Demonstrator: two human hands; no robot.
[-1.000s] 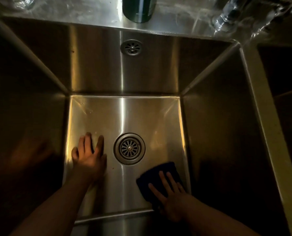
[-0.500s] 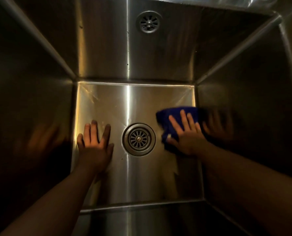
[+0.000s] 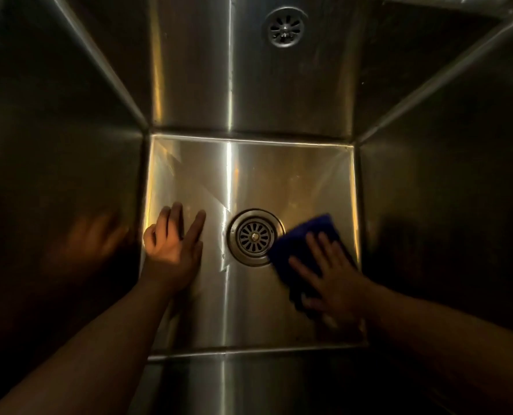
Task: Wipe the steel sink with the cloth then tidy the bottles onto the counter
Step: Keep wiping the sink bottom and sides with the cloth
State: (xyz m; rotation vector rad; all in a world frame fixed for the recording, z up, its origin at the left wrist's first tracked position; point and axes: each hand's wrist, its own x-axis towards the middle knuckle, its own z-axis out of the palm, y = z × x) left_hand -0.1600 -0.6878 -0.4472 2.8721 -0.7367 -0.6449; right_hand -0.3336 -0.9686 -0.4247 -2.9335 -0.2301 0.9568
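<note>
Wipe step is underway, by the look of it. Right hand (image 3: 333, 283) lies flat, fingers spread, pressing the blue cloth (image 3: 306, 238) onto the sink (image 3: 279, 175) floor at lower right of frame; the cloth edge touches the drain (image 3: 253, 236) rim. Left hand (image 3: 171, 250) is flat and empty on the floor left of the drain, likely bracing. To do it well: even palm pressure, overlapping strokes, then the 4 corners and walls. No bottles in view.

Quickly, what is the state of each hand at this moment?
Left hand: open, flat on the sink floor, holding nothing.
Right hand: open, straight fingers pressing the blue cloth.
</note>
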